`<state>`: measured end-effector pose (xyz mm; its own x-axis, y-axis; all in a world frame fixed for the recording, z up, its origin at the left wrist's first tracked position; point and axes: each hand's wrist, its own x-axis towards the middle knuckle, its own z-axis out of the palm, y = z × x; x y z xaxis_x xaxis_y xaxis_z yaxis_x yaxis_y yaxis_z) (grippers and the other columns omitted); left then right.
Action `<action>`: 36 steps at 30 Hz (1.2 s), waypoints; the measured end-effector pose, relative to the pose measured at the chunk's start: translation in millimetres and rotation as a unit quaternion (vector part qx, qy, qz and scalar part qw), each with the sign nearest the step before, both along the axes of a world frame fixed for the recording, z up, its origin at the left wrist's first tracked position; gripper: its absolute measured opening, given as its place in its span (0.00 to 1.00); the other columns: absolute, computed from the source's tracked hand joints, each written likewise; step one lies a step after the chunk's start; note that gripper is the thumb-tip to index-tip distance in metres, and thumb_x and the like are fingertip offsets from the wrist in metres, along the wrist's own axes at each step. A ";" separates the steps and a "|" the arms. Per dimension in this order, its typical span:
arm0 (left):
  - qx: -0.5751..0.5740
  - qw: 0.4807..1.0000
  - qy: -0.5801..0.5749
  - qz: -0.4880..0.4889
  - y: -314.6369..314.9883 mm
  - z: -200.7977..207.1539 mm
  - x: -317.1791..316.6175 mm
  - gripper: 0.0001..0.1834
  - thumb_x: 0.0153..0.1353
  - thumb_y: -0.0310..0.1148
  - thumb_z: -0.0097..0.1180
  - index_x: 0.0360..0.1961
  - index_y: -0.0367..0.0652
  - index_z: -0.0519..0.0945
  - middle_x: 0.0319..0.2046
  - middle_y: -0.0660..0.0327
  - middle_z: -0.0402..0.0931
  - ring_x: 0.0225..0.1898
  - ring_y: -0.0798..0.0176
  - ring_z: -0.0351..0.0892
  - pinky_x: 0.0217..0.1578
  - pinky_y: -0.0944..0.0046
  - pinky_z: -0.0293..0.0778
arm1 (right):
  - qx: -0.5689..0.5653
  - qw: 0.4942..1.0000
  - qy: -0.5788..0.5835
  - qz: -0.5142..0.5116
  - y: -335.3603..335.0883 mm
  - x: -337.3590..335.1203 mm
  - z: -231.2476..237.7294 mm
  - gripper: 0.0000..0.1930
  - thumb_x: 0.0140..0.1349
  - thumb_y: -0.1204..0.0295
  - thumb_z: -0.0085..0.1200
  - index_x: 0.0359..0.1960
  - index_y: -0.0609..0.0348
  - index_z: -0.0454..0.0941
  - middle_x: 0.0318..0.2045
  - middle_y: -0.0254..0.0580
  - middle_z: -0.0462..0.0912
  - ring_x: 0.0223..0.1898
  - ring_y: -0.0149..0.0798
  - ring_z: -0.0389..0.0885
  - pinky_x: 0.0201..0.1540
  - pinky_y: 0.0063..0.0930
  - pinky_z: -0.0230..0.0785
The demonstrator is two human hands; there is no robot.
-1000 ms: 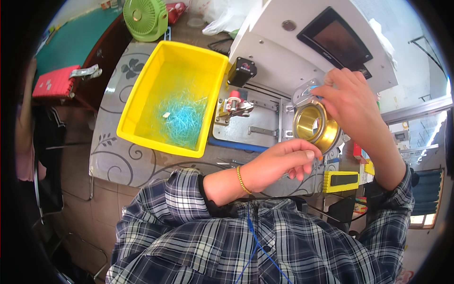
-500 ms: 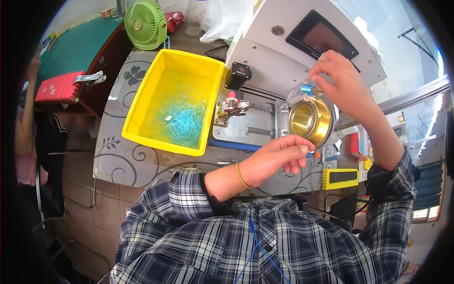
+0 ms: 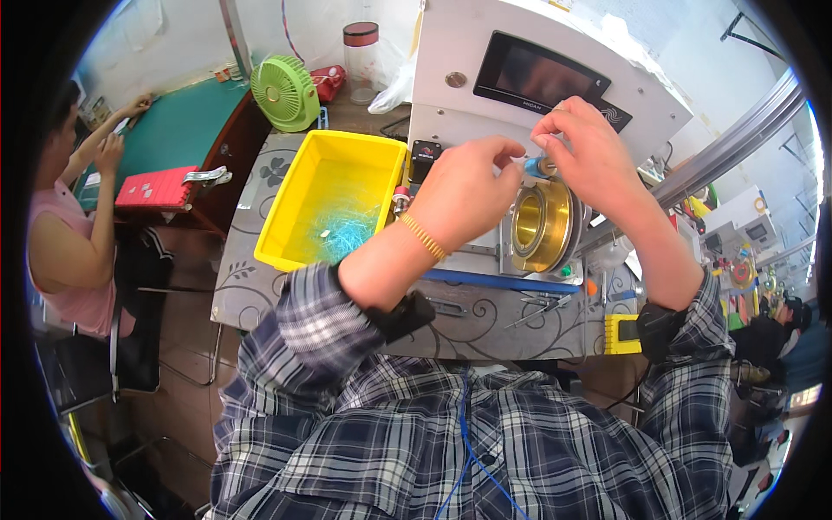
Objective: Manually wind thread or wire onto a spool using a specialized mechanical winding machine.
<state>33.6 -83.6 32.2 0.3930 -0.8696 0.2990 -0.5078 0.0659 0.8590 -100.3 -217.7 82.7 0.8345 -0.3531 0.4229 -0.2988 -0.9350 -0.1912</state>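
Observation:
My left hand (image 3: 472, 191), with a gold bracelet at its wrist, is raised with thumb and forefinger pinched together. Facing it, my right hand (image 3: 589, 156) also holds its fingertips in a pinch. Whatever lies in either pinch is too fine to make out. Just below the fingertips sits a blue cylinder (image 3: 536, 166), part of a white machine (image 3: 468, 113). Under my right hand is the machine's round gold-coloured ring (image 3: 555, 227), with a hollow centre. My left hand hides much of the machine's bed.
Left of the machine stands a yellow bin (image 3: 282, 221) holding a tangle of light blue strands (image 3: 347, 236). A green fan (image 3: 284, 94) is behind it. Tweezers-like tools (image 3: 537, 310) lie at the table's front. Another person (image 3: 74, 234) sits at a green table on the left.
My left hand has risen from the ring's near side to beside the blue cylinder. My right hand has shifted slightly left. The view has turned, bringing more of the other person into sight.

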 end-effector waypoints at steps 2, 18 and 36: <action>0.012 0.999 -0.034 0.006 -13.5 0.7 1.2 0.16 0.63 0.35 0.55 0.48 0.37 0.82 0.38 0.51 0.84 0.38 0.58 0.83 0.45 0.61 0.77 | -0.054 0.998 -0.027 -0.002 -4.1 -4.2 -4.9 0.03 0.60 0.72 0.58 0.33 0.57 0.80 0.34 0.41 0.74 0.43 0.46 0.75 0.48 0.40 0.68; 0.091 0.995 0.038 -0.010 3.2 9.3 -21.3 0.14 0.65 0.36 0.55 0.43 0.36 0.82 0.30 0.58 0.83 0.27 0.69 0.79 0.28 0.68 0.73 | 0.079 0.991 -0.107 -0.011 37.1 -56.7 -9.4 0.04 0.58 0.74 0.59 0.34 0.59 0.79 0.35 0.44 0.74 0.41 0.50 0.75 0.45 0.41 0.66; 0.153 0.951 0.257 -0.079 8.5 8.5 2.9 0.13 0.65 0.36 0.56 0.40 0.36 0.81 0.29 0.64 0.82 0.27 0.71 0.81 0.28 0.67 0.76 | -0.083 0.988 -0.113 0.067 87.3 -48.4 -38.4 0.20 0.48 0.73 0.67 0.46 0.50 0.82 0.42 0.31 0.76 0.42 0.37 0.77 0.45 0.34 0.64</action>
